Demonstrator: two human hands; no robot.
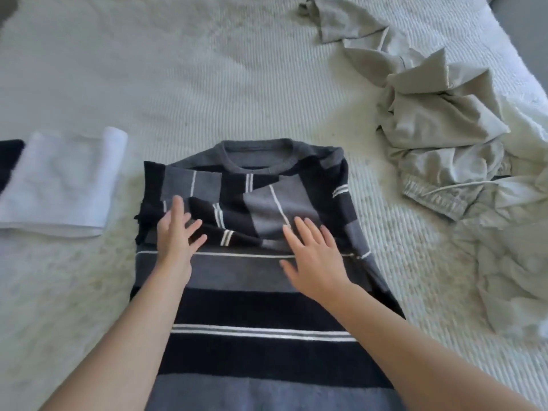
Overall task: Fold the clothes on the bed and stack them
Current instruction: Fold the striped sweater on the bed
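Note:
A grey, black and white striped sweater (255,304) lies flat on the bed in front of me, collar pointing away, with both sleeves folded in across its chest. My left hand (178,232) lies flat on the folded left sleeve, fingers straight and spread. My right hand (311,253) is over the folded right sleeve, fingers straight, slightly blurred. Neither hand holds anything. A folded white garment (62,182) lies to the left, with a dark folded item (9,158) partly visible beside it at the frame's edge.
A crumpled beige garment with a drawstring waistband (430,120) sprawls at the right and back of the bed. More rumpled pale fabric (510,262) lies at the right edge. The bed cover (192,69) is a ribbed off-white spread.

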